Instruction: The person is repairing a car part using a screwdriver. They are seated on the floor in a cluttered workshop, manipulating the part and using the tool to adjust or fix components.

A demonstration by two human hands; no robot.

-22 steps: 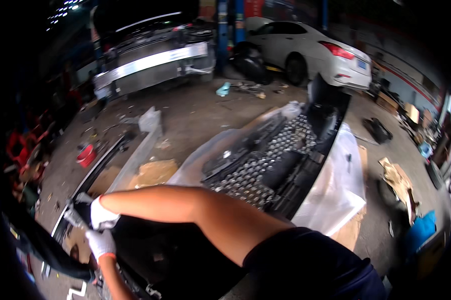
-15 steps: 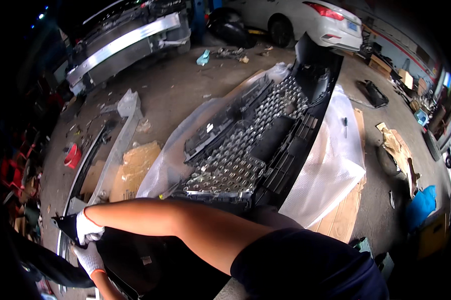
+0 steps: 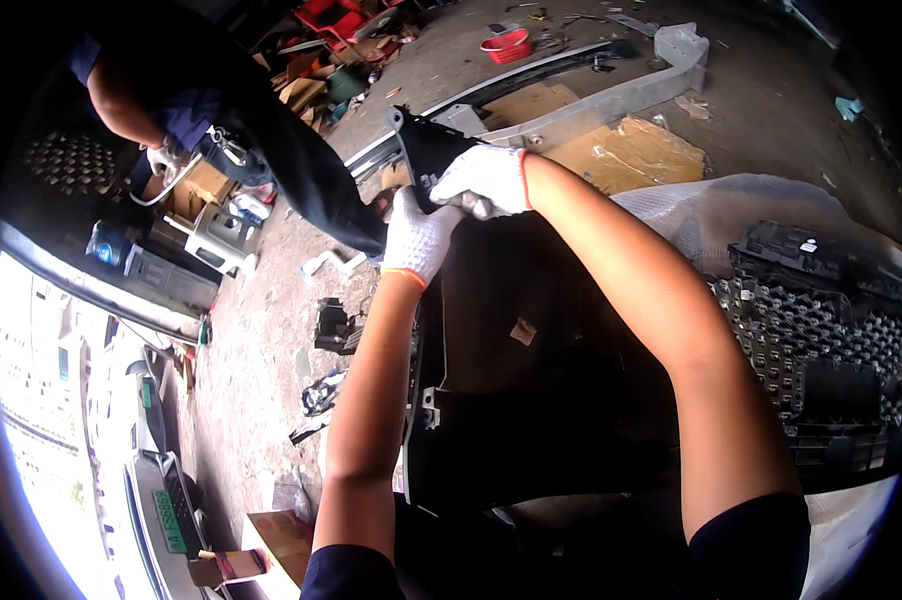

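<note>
White cotton gloves covered both hands, which met at the far corner of a black plastic car bumper (image 3: 531, 400) lying face down on the concrete workshop floor (image 3: 261, 330). Left of them, at the picture's upper left, another person (image 3: 171, 90) in dark clothes bent over cardboard boxes and small parts, well apart from the work. The left hand (image 3: 418, 238) was clenched around the bumper's end from below, seemingly to brace the corner and keep it lifted. Just right of it and touching it, the right hand (image 3: 483, 180) was closed over the pointed tip of that end, probably to steady or flex it. The rest of the bumper ran back toward the person between the two forearms. Farther right, a mesh grille (image 3: 811, 330) belonging to the bumper rested on clear plastic sheeting (image 3: 711, 215), likely to spare its finish from the gritty floor.
</note>
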